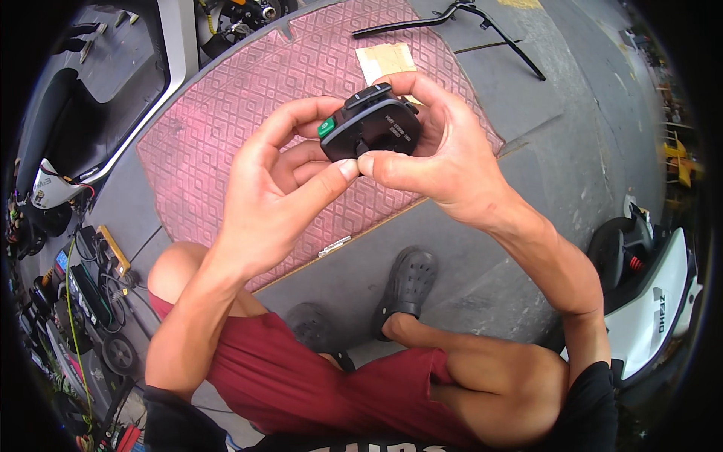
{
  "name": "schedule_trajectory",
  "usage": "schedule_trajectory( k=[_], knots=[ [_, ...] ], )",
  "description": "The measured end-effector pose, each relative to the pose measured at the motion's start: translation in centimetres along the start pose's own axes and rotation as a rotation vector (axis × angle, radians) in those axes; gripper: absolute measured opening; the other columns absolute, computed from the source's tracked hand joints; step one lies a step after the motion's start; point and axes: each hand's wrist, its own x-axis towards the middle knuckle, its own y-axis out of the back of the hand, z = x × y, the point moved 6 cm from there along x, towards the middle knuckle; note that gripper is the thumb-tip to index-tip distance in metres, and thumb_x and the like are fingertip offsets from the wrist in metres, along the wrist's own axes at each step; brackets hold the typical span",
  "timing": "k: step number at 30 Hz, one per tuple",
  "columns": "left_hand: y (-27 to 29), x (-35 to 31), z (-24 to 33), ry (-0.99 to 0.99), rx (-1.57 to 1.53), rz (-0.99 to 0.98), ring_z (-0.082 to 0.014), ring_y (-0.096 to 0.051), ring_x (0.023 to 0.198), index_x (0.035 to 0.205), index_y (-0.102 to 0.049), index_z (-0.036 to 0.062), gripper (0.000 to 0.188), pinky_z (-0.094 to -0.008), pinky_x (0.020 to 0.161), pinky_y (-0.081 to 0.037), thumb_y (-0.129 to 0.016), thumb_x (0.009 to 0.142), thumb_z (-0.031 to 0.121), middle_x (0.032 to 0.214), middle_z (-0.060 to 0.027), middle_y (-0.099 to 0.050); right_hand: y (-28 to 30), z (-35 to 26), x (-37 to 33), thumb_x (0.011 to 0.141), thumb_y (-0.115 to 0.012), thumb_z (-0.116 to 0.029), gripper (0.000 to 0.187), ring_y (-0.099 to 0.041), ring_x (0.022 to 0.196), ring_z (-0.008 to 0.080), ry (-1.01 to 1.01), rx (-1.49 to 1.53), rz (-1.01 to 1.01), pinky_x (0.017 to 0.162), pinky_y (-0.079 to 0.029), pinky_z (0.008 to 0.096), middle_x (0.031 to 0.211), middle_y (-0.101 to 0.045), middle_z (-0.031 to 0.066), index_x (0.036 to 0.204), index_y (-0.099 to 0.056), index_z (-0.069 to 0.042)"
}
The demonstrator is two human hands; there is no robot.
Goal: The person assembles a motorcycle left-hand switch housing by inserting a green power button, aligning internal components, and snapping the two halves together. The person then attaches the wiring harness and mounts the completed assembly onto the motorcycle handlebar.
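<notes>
Both my hands hold up a small black plastic unit (384, 132) with rounded corners, over the pink mat. It has a green button (327, 126) on its left end and a raised black part along its top edge. My left hand (275, 173) grips the left side, its thumb tip at the lower edge and its fingers behind. My right hand (440, 147) wraps the right side, its thumb pressed on the lower edge beside the left thumb. The fingertips behind the unit are partly hidden.
The pink patterned mat (218, 120) lies in front of me. A beige piece of card (385, 62) and a bent black handlebar (452, 9) lie at its far side. White scooter panels (659, 301) stand at right. Cables and tools (113, 279) crowd the left.
</notes>
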Motion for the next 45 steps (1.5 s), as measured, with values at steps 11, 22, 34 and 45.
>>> schedule_trajectory(
  k=[11, 22, 34, 45],
  knots=[
    [0.0, 0.0, -0.5, 0.149, 0.053, -0.062, -0.0210, -0.068, 0.116, 0.145, -0.052, -0.0059, 0.056, -0.0347, 0.099, -0.056, -0.075, 0.095, 0.003, 0.138, -0.0146, -0.059, 0.8, 1.0, 0.4, 0.078, -0.089, -0.013, 0.066, -0.070, 0.096, 0.0145, -0.012, 0.025, -0.054, 0.085, -0.058, 0.0306, 0.106, -0.072, 0.0105, 0.131, -0.054, 0.004],
    [1.7, 1.3, 1.4, 0.269, -0.021, -0.018, -0.0137, -0.068, 0.099, 0.139, -0.058, 0.0004, 0.052, -0.0269, 0.080, -0.056, -0.080, 0.095, 0.020, 0.119, -0.0077, -0.070, -1.1, -1.6, 0.5, 0.093, -0.082, -0.014, 0.053, -0.070, 0.107, 0.0161, 0.001, 0.006, -0.215, 0.094, -0.058, 0.0302, 0.118, -0.072, 0.0111, 0.137, -0.058, 0.002],
    [2.2, 1.1, 4.1, -0.046, 0.289, -0.079, -0.0174, -0.072, 0.099, 0.135, -0.060, -0.0023, 0.062, -0.0310, 0.087, -0.061, -0.088, 0.086, 0.022, 0.115, -0.0125, -0.073, -2.3, -2.6, -0.2, 0.092, -0.081, -0.011, 0.057, -0.070, 0.104, 0.0157, -0.031, -0.064, -0.308, 0.091, -0.059, 0.0301, 0.117, -0.072, 0.0110, 0.142, -0.056, 0.001],
    [4.1, 1.2, 1.0, 0.171, 0.158, -0.173, -0.0225, -0.074, 0.102, 0.139, -0.059, -0.0025, 0.054, -0.0388, 0.087, -0.063, -0.079, 0.094, 0.018, 0.120, -0.0151, -0.072, -1.8, -1.9, 0.7, 0.091, -0.080, -0.008, 0.062, -0.071, 0.101, 0.0154, -0.069, -0.089, -0.330, 0.089, -0.060, 0.0300, 0.116, -0.072, 0.0109, 0.146, -0.054, 0.000]
  ],
)
